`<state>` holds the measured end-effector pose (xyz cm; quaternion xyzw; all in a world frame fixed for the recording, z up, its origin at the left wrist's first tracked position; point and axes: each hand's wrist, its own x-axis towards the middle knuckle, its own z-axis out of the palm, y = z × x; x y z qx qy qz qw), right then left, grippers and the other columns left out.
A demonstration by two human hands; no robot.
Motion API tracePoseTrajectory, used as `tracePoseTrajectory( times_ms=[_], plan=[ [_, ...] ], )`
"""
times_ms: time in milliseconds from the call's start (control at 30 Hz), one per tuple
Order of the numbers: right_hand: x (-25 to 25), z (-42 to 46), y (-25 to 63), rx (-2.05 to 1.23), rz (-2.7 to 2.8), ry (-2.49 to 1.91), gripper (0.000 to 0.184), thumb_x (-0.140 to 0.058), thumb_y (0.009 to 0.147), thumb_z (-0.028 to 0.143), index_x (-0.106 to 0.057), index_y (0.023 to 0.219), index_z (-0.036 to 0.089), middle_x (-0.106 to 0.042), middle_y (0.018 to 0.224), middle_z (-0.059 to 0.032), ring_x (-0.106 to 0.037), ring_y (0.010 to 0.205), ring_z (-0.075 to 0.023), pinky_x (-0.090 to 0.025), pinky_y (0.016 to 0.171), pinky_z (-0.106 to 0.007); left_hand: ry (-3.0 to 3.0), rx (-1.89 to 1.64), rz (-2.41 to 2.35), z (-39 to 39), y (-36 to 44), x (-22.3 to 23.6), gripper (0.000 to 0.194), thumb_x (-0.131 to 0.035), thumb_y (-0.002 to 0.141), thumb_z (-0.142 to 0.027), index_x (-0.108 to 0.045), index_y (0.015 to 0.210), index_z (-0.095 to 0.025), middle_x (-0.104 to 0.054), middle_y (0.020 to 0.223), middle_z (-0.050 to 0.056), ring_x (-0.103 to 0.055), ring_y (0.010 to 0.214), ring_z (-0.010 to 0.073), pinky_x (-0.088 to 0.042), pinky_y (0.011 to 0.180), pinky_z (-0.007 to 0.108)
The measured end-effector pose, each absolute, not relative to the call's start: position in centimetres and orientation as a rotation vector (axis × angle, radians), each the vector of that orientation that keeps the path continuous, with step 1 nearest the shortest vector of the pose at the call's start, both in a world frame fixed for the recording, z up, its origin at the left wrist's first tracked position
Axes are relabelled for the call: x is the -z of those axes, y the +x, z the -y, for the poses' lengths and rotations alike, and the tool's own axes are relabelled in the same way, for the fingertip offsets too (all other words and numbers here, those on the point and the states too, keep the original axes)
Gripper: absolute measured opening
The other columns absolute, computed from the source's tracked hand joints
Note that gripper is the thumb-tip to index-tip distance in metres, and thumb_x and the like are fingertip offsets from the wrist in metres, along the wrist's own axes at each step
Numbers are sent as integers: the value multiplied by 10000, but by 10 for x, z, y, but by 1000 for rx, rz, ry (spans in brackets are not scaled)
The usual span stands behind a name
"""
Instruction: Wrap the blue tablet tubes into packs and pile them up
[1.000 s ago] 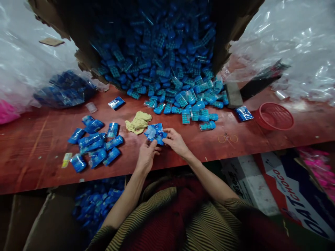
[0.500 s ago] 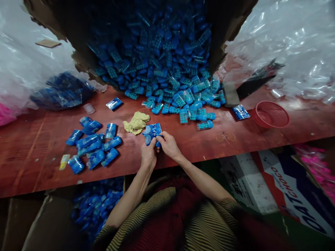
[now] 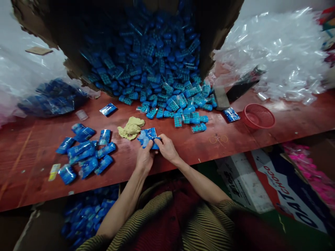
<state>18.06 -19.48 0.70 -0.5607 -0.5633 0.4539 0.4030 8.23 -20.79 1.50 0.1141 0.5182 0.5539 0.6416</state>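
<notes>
Both of my hands hold one small clear bag of blue items [image 3: 147, 137] just above the red-brown table [image 3: 235, 143], near its front edge. My left hand [image 3: 143, 158] grips the bag's near end with its fingers curled. My right hand [image 3: 165, 148] pinches the bag from the right side. A crumpled yellow cloth [image 3: 131, 127] lies just left of the bag. Several filled blue bags [image 3: 83, 151] lie in a loose pile further left.
A torn cardboard box [image 3: 222, 31] at the back spills a heap of small blue packs [image 3: 162, 80] onto the table. A red mesh basket [image 3: 258, 116] sits at right, beside clear plastic bags [image 3: 282, 52]. Under the table stand a carton of blue bags [image 3: 89, 212] and a printed box [image 3: 288, 191].
My hands have closed together on the blue bag and drawn it slightly nearer the table's front edge. The view has shifted a little to the right.
</notes>
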Motion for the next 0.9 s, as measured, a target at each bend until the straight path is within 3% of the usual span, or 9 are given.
tracePoseTrajectory(
  times_ms=[167,367,633,800,900],
  plan=[
    [0,195,182,-1385,1299,-1279,173,-515,779,350,-504,701,195,-488,586,53,-447,534,-98,-365,529,-215,435,-1299,-1388,217,76,-14,250,-771,535,-254,-617,687,-128,-593,580,-28,-514,466,79,-388,419,188],
    [-5,199,172,-1214,1320,-1375,234,-425,846,368,-429,670,213,-447,592,50,-436,552,-105,-350,532,-218,262,-1358,-1273,210,89,-18,313,-794,480,-269,-600,686,-136,-586,571,-41,-486,454,66,-343,404,185],
    [-16,203,177,-1152,1307,-1378,311,-404,876,392,-372,624,213,-388,553,65,-408,487,-82,-329,475,-202,193,-1396,-1211,208,97,-21,317,-805,465,-262,-597,670,-137,-594,599,-35,-506,496,74,-393,483,207],
    [-12,198,179,-1350,1208,-1314,275,-571,767,438,-462,688,198,-479,596,67,-462,517,-81,-385,479,-196,225,-1420,-1274,208,99,-25,328,-804,453,-265,-568,643,-141,-565,554,-57,-474,447,61,-353,431,191],
    [-8,195,178,-1516,1046,-1311,261,-559,749,432,-465,681,198,-486,542,69,-465,457,-85,-391,438,-207,226,-1426,-1266,208,101,-27,329,-808,446,-254,-569,641,-140,-576,541,-55,-469,424,59,-354,420,190]
  ],
)
